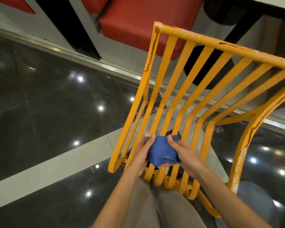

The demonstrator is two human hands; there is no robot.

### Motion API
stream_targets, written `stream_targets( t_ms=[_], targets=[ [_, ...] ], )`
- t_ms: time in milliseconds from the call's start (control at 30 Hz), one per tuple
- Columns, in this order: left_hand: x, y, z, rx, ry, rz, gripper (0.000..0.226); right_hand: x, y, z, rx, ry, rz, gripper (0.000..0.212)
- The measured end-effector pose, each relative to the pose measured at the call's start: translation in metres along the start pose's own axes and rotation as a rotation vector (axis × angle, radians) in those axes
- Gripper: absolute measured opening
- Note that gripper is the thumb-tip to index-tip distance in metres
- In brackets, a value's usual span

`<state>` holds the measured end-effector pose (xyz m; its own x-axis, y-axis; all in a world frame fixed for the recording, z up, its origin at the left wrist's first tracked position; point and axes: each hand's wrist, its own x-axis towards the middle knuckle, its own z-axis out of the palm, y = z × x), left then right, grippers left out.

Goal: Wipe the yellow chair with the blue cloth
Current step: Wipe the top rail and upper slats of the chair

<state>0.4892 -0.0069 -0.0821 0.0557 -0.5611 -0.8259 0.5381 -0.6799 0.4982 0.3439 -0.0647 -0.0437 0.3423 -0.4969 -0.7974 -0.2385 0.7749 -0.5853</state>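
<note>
Right now you're at the prep step: both hands hold the blue cloth (161,151) bunched up just above the front edge of the yellow chair (199,89) seat, so wiping doesn't look started yet. Your left hand (141,155) has its fingers (152,137) clamped on the cloth's left side, thumb on top. Your right hand (182,151) grips the right side the same way, fingers curled under it. Whether the cloth touches the slats or hangs just over them is hard to tell from this angle.

Next move, as I read it: settle the cloth into one hand, press it flat on a slat near the front edge and drag along the slat's length toward the backrest, one slat at a time.

Chair itself: slatted seat curving up into a slatted back, yellow paint. The top rail and both side rails show whitish worn patches and dark reddish drip-like streaks, so those need most attention. It stands on a glossy dark floor (48,96) with a red cushioned seat (138,27) beyond it.
</note>
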Motion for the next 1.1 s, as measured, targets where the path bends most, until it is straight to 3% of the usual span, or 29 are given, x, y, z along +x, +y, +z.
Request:
stream_targets(
  t_ms=[67, 133, 233, 300, 400, 533, 667, 767, 867, 1000, 1100],
  targets=[
    [-0.002, 0.01, 0.006, -0.127, -0.093, -0.049, 0.074, -0.003, -0.01, 0.005, -0.031, -0.05, -0.051, 0.031],
    [-0.008, 0.015, 0.012, -0.285, -0.182, -0.094, 0.054, 0.0, -0.017, 0.007, -0.197, 0.0, -0.226, 0.022],
    [-0.009, 0.024, 0.02, -0.409, -0.237, -0.086, 0.044, 0.005, -0.032, 0.004, -0.618, 0.173, -0.553, 0.027],
    [0.0, 0.032, 0.022, -0.414, -0.199, -0.044, 0.044, 0.005, -0.049, 0.003, -0.704, 0.335, -0.636, 0.035],
    [0.016, 0.042, 0.021, -0.425, -0.018, 0.1, 0.047, 0.012, -0.074, -0.005, -0.711, 0.501, -0.667, 0.033],
    [0.033, 0.064, 0.019, -0.362, 0.401, 0.274, 0.018, 0.044, -0.112, -0.023, -0.727, 0.684, -0.719, 0.032],
    [0.063, 0.103, 0.022, -0.391, 0.488, 0.42, 0.019, 0.077, -0.165, -0.029, -0.736, 0.888, -0.884, 0.039],
    [0.078, 0.129, 0.038, -0.202, 0.482, 0.656, 0.041, 0.092, -0.198, -0.03, -0.793, 1.042, -0.972, 0.044],
    [0.104, 0.133, 0.053, 0.076, 0.428, 0.817, 0.062, 0.111, -0.205, -0.025, -0.998, 1.045, -0.954, 0.056],
    [0.156, 0.116, 0.064, 0.402, 0.333, 0.803, 0.076, 0.129, -0.203, -0.035, -1.198, 1.156, -0.859, 0.066],
    [0.174, 0.111, 0.076, 0.644, 0.435, 0.842, 0.075, 0.136, -0.21, -0.046, -1.214, 1.168, -0.834, 0.063]
  ],
)
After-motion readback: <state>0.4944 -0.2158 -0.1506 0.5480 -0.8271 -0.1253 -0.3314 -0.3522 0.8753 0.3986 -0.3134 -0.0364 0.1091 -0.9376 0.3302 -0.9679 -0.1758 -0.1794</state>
